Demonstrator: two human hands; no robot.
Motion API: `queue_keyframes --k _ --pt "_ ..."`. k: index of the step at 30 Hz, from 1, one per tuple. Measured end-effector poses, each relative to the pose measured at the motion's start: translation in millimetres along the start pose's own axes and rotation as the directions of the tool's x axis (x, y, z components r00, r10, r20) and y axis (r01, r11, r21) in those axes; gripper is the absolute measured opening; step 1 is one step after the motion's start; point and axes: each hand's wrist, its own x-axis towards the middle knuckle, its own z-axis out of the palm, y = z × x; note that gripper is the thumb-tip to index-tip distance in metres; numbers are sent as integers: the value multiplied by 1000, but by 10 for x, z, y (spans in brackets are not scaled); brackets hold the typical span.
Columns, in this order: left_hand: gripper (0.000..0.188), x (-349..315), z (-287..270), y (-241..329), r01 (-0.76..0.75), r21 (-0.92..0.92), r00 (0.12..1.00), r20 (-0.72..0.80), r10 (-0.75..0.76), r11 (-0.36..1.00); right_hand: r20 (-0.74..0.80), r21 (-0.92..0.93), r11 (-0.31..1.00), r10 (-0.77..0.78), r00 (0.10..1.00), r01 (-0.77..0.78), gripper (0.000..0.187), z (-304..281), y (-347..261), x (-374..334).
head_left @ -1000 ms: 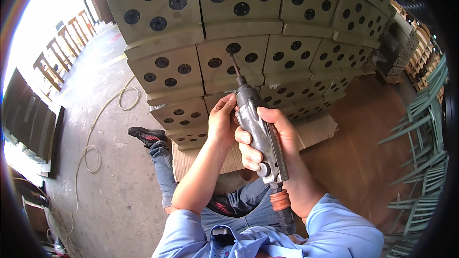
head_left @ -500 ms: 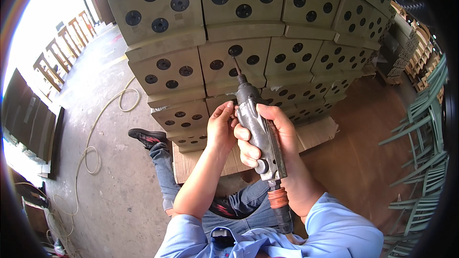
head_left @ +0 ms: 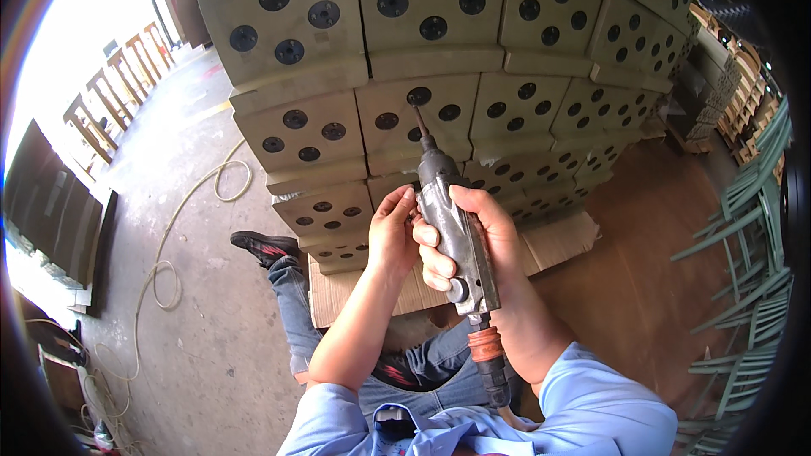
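My right hand (head_left: 500,224) is wrapped round a grey metal air screwdriver (head_left: 456,241), its orange-and-black hose coupling hanging below. The driver's long thin bit points up and away, its tip at or just in front of a round black disc (head_left: 419,95) on a tan panel (head_left: 456,131). Whether the tip touches the disc, I cannot tell. Close beside the tool body, my left hand (head_left: 392,232) is closed with thumb and fingertips pinched together; what lies in them, if anything, is too small to make out.
Tan panels with several black discs each form a tall stack ahead, on flattened cardboard (head_left: 338,295). A pale hose (head_left: 156,270) loops over the concrete floor at left. Green metal frames (head_left: 752,262) are piled at right, wooden frames (head_left: 89,131) stand far left.
The view has shifted slightly, so the stack sits a little lower and farther right. Both hands keep their grips, and the driver's bit stays by the same disc.
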Motion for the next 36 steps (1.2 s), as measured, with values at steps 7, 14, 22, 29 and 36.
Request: queue_keyframes --k 7,14,22,29,36 --pt "24 -19 -57 6 0 17 1000 26 0 1000 -11 -27 999 -19 1000 19 34 -15 4 8" --pt "29 6 -129 20 9 3 1000 25 -9 1000 -11 -26 999 -28 1000 28 34 -24 26 35" --pt "28 34 -149 22 1 -23 999 32 0 1000 21 -8 1000 -24 999 24 36 -7 -55 13" --pt "17 -8 -155 21 26 33 997 66 -28 999 -10 -36 999 -31 999 31 36 -5 -13 23" --pt "14 20 -245 -7 41 17 996 83 -42 999 -19 -25 999 -33 999 33 36 -25 -9 37"
